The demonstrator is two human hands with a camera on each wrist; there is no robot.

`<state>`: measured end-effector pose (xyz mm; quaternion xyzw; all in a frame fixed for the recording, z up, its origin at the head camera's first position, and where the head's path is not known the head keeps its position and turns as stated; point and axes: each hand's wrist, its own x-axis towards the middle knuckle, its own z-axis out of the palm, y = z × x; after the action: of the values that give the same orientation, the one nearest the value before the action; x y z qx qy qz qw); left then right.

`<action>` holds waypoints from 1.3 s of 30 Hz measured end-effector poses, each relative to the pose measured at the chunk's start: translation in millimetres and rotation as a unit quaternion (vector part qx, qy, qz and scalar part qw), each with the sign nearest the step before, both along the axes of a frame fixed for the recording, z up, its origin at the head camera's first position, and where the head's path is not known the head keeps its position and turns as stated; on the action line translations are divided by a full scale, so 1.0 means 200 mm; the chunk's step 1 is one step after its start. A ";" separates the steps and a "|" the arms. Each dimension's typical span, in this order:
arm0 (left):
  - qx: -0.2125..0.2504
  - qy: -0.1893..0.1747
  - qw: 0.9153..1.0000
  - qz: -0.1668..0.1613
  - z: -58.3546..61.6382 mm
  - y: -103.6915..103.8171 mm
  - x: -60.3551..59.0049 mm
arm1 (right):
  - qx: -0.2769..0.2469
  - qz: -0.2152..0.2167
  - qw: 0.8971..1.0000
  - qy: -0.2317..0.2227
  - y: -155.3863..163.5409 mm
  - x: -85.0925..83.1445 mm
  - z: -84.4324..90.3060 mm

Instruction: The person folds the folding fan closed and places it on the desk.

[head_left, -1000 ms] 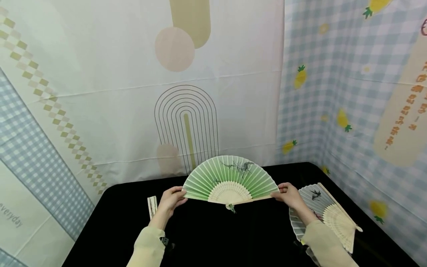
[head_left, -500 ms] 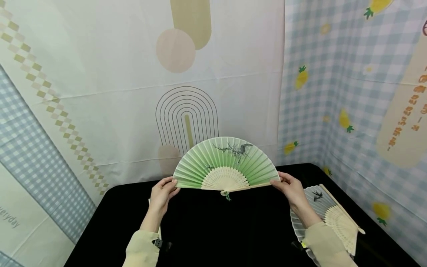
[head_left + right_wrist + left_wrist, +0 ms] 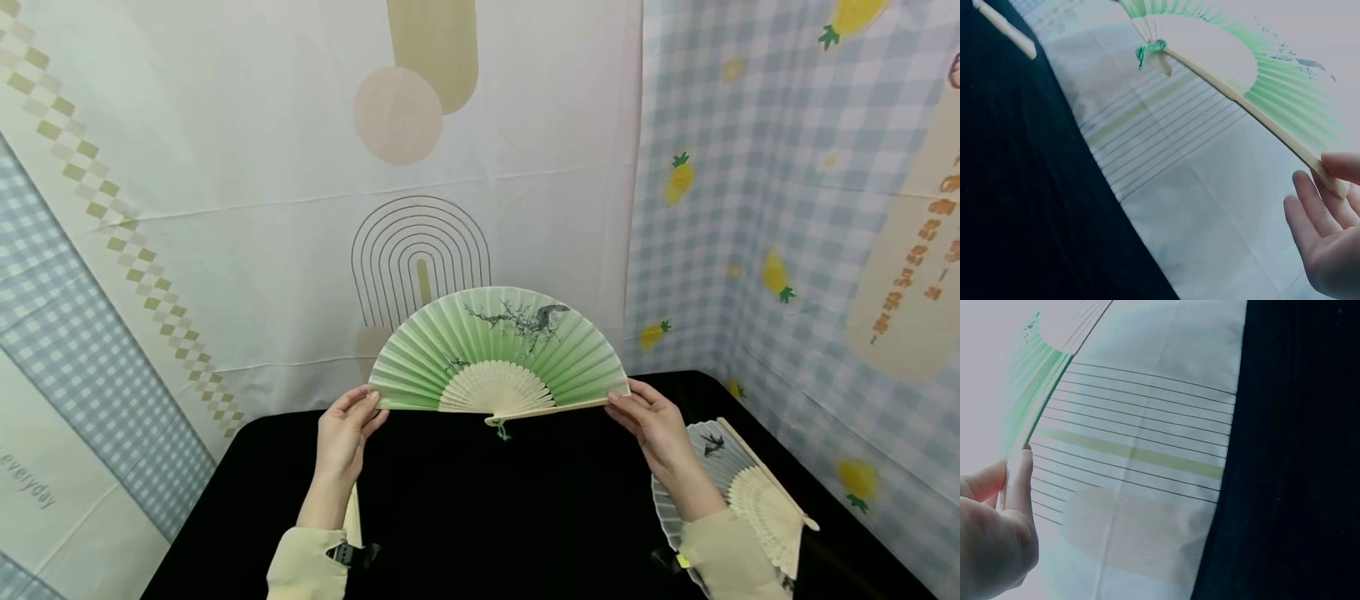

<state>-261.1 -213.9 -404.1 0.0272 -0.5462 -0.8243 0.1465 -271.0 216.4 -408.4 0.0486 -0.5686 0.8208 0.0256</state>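
An open green folding fan with pale wooden ribs, a painted branch and a small green tassel is held upright above the black table. My left hand pinches the fan's left end stick. In the left wrist view, the thumb and fingers of that left hand close on the fan's edge. My right hand pinches the right end stick. In the right wrist view, the right hand's thumb lies over the tip of the stick, with the fingers under it.
A second open fan, grey-white with a bird on it, lies on the table at the right, partly under my right forearm. A closed fan lies by my left forearm, and it shows as a pale stick. Patterned cloth walls stand behind and right.
Both hands have lifted the green fan higher and a little to the left; it now stands against the backdrop.
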 end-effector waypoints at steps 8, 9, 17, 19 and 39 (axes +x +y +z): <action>0.033 0.034 0.999 0.005 0.05 -0.03 0.10 | -0.052 0.040 0.996 0.053 -0.05 0.05 0.02; 0.036 0.037 0.999 0.006 0.06 -0.03 0.11 | -0.058 0.044 0.996 0.059 -0.05 0.05 0.02; 0.041 0.059 0.997 -0.018 0.08 -0.07 0.18 | -0.127 0.053 0.987 0.081 -0.09 0.07 0.03; 0.038 0.066 0.997 -0.027 0.09 -0.08 0.19 | -0.139 0.045 0.985 0.087 -0.10 0.08 0.03; 0.029 0.127 0.989 -0.073 0.07 -0.06 0.25 | -0.215 0.032 0.971 0.100 -0.11 0.09 0.05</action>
<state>-211.9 -225.5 -391.0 -0.1137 -0.4995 -0.8449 0.1537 -253.2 193.7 -398.4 0.1423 -0.3713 0.9151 0.0662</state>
